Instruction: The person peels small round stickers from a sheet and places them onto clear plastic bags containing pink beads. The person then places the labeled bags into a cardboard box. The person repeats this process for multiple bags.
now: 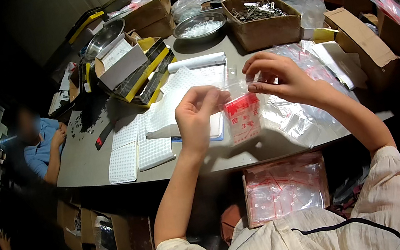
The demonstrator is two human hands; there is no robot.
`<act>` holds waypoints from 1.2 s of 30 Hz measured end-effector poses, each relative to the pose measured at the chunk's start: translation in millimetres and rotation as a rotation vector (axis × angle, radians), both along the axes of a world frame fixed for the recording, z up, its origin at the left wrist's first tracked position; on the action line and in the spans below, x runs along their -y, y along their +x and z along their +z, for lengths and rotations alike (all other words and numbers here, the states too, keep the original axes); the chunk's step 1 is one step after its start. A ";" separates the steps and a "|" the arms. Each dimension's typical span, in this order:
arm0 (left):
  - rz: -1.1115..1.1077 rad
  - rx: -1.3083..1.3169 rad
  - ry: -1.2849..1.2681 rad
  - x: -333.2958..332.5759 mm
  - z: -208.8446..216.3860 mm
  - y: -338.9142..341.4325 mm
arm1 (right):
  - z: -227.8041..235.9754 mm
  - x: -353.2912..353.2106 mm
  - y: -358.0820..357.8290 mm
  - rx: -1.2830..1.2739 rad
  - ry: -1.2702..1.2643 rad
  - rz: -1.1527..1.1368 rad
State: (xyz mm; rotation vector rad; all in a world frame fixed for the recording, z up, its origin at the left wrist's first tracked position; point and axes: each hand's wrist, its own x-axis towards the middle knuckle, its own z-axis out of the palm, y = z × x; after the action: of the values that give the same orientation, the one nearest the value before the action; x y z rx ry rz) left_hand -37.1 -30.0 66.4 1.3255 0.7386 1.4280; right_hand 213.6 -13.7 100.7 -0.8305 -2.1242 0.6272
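Over the near middle of the table, a clear plastic zip bag point(244, 121) with red print hangs upright between my two hands. My left hand point(199, 114) pinches its upper left side between thumb and fingers. At its upper right corner, my right hand point(280, 77) has thumb and fingertips closed on the clear top edge. What is inside the bag I cannot make out. Sheets of small printed labels point(153, 138) lie beside my left hand. Under and beside my right hand are loose clear plastic bags point(296, 121).
A box of small metal parts point(263, 12) and a metal bowl of clear pieces point(200, 27) stand at the back. Stacked black-and-yellow boxes point(143, 76) and a red-and-black cutter point(104, 135) are left. A box of flat bags point(286, 190) sits at my lap. A person in blue point(42, 142) sits far left.
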 end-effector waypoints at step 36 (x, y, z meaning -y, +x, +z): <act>-0.015 -0.214 0.270 21.5 31.6 18.0 | 14.1 58.6 39.4 -0.151 -0.151 0.053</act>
State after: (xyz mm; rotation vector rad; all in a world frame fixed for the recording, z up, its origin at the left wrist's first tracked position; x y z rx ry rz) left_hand -19.2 -51.5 98.0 1.7093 0.6885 1.4245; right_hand 253.0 -72.3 114.8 -0.7846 -1.9859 0.8600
